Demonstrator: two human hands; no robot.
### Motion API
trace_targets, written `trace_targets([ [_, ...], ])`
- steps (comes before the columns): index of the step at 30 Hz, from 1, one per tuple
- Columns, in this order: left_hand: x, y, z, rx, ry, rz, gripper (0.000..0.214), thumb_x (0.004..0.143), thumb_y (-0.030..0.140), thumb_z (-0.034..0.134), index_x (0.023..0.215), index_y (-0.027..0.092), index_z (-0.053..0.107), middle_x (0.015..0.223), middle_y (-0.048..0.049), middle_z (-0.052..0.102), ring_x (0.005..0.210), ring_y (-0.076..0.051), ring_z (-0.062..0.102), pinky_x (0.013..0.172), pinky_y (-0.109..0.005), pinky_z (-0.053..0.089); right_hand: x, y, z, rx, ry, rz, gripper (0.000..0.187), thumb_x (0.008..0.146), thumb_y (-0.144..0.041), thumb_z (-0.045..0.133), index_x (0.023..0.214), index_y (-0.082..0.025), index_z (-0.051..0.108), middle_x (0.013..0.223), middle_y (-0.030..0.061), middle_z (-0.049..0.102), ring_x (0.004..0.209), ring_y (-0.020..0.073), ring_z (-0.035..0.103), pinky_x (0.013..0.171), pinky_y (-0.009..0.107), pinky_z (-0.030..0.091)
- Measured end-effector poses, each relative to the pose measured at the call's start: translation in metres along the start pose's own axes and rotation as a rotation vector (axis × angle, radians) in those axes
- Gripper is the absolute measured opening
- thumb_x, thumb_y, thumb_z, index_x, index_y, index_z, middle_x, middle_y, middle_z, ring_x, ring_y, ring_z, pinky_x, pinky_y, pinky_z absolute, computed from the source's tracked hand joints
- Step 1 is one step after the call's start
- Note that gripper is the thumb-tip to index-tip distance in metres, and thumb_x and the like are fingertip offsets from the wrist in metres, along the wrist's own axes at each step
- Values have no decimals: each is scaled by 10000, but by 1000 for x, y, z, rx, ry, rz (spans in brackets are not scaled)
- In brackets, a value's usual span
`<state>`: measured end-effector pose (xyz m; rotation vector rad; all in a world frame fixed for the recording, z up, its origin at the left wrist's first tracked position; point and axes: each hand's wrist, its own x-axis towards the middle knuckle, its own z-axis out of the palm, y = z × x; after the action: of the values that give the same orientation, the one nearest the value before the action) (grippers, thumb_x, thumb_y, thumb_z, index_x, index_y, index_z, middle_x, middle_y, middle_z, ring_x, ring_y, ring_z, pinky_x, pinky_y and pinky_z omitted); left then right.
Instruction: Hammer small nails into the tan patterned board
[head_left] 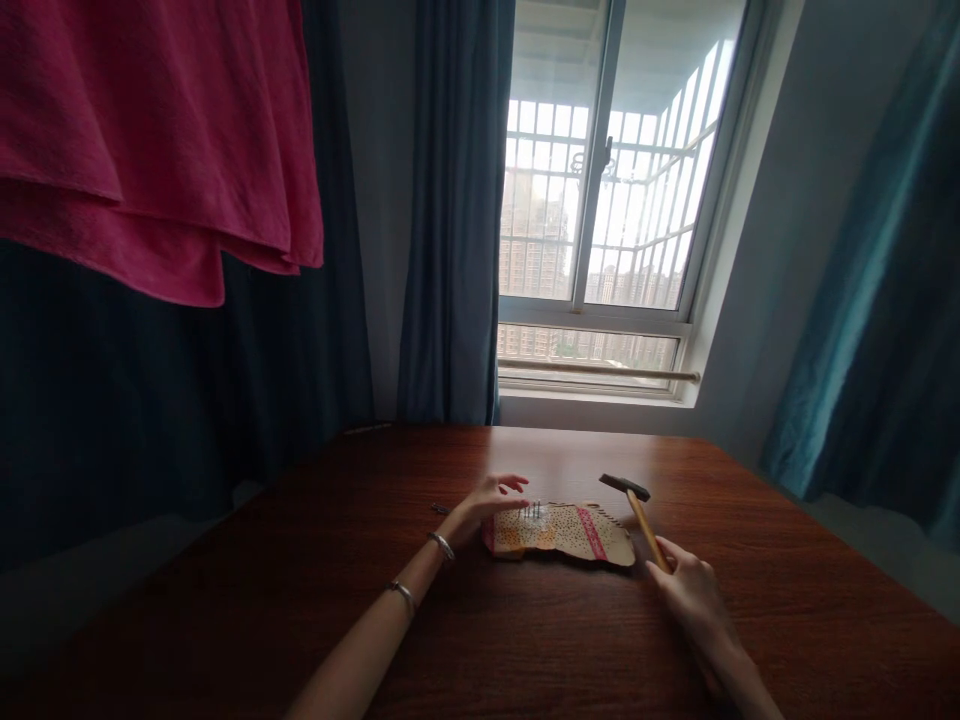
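Observation:
My right hand (691,590) is wrapped round the wooden handle of a hammer (641,515), whose dark head is raised over the far right corner of a flat board (574,530). The board is pale with dark speckles, pink bands and an orange patch, and it lies on the table. Several thin nails (531,510) stand upright near its far left part. Beside them my left hand (491,500) hovers at the board's left end, fingers apart, with nothing visible in them. Two silver bangles circle that forearm.
The brown wooden table (495,640) reaches back to the wall below a window (600,200). Small dark metal pieces, perhaps nails (440,508), lie left of my left hand. A pink cloth (165,140) hangs at upper left, and blue curtains (454,220) flank the window.

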<state>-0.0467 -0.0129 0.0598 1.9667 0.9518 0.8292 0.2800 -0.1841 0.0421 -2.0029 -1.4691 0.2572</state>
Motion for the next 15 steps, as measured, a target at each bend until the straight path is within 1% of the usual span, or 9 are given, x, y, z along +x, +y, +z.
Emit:
trace_targets([
  [3, -5, 2, -11, -89, 15, -37, 514, 607, 414, 757, 1024, 120, 704, 1001, -120, 679, 887, -218, 602, 720, -272, 457, 0, 11, 0, -148, -17, -8, 398, 793, -319, 476, 1136, -216, 651, 948, 103, 748, 896, 279, 692, 713, 284, 480],
  [6, -5, -4, -18, -117, -17, -68, 468, 586, 378, 768, 954, 95, 721, 916, -115, 693, 819, -204, 612, 701, -274, 459, -2, 18, 3, -294, -4, -9, 437, 811, -334, 469, 1200, -203, 617, 958, 130, 740, 886, 297, 692, 697, 317, 482],
  [8, -3, -8, -22, -115, -16, -97, 446, 601, 382, 752, 941, 94, 723, 877, -105, 701, 785, -197, 616, 680, -272, 460, -4, 22, 6, -383, 13, -14, 442, 814, -340, 477, 1216, -212, 606, 963, 141, 735, 876, 309, 692, 681, 339, 486],
  [12, 1, -9, -31, -38, 56, -119, 400, 615, 414, 725, 873, 108, 738, 821, -94, 709, 766, -205, 617, 660, -275, 458, -8, 24, 9, -498, 37, -28, 407, 823, -313, 487, 1207, -251, 608, 928, 133, 735, 845, 302, 697, 654, 344, 493],
  [15, 3, -11, -37, -30, 110, -125, 396, 612, 431, 717, 840, 109, 739, 806, -98, 710, 766, -210, 616, 647, -272, 453, -11, 19, 9, -542, 30, -43, 398, 851, -287, 463, 1222, -233, 597, 899, 136, 733, 812, 287, 701, 643, 341, 496],
])
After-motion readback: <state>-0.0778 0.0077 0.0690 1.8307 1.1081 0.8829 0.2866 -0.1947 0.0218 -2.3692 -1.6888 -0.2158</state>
